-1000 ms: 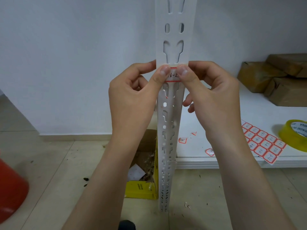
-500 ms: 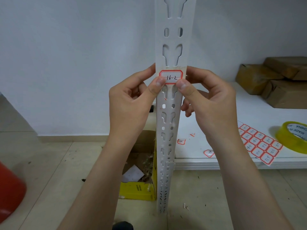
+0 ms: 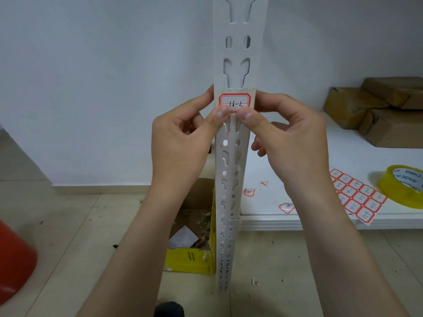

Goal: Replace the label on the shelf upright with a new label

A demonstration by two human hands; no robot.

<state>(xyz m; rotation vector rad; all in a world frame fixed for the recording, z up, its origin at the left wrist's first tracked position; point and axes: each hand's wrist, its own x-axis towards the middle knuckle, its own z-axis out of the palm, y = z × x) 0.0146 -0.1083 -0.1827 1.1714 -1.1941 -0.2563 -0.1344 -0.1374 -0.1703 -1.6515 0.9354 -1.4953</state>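
A white perforated shelf upright stands straight up in the middle of the view. Stuck on its front face is a red-bordered white label handwritten "11-2", with a strip of clear tape around it. My left hand pinches the upright from the left, thumb tip on the label's lower left edge. My right hand pinches it from the right, thumb tip on the lower right edge. Fingers of both hands reach behind the upright.
A white shelf board to the right carries a sheet of red-bordered labels, a yellowish tape roll, loose peeled labels and brown parcels. A yellow box of scraps sits on the tiled floor; a red object is far left.
Both thumbs have slid down from covering the label to its lower edge, so the "11-2" writing now shows in full. The upright has not moved.
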